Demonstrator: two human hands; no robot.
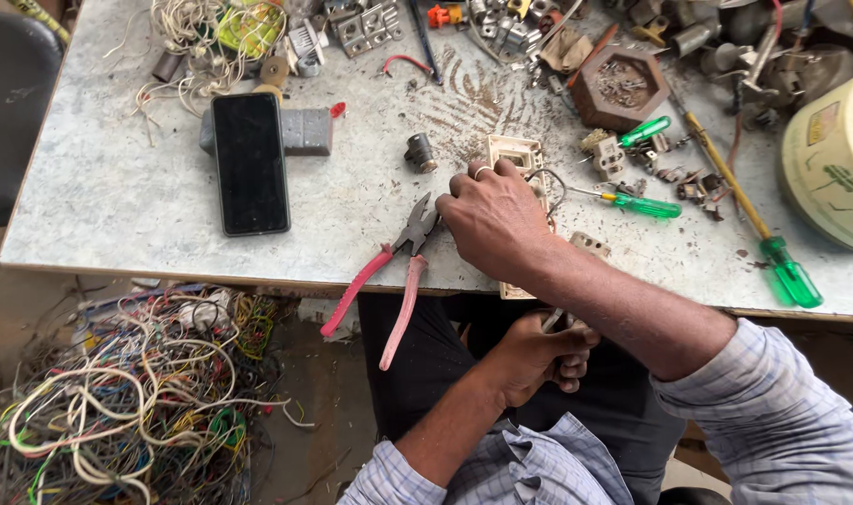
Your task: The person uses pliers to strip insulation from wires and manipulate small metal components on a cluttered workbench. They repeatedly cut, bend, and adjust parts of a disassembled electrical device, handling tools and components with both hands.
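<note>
seen from the head camera: right hand [495,223] pressed with curled fingers over a cream switch plate [518,155] on the table [118,187], pink-handled pliers [389,271] just beside those fingers, left hand [537,353] below the edge, closed around a small metal piece [554,321].

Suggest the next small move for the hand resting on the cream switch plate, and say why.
Probably keep the right hand pressing the cream plastic switch plate flat on the grey tabletop. The plate overhangs the table's near edge, and the left hand grips something small just below it, so steadying seems needed.
</note>
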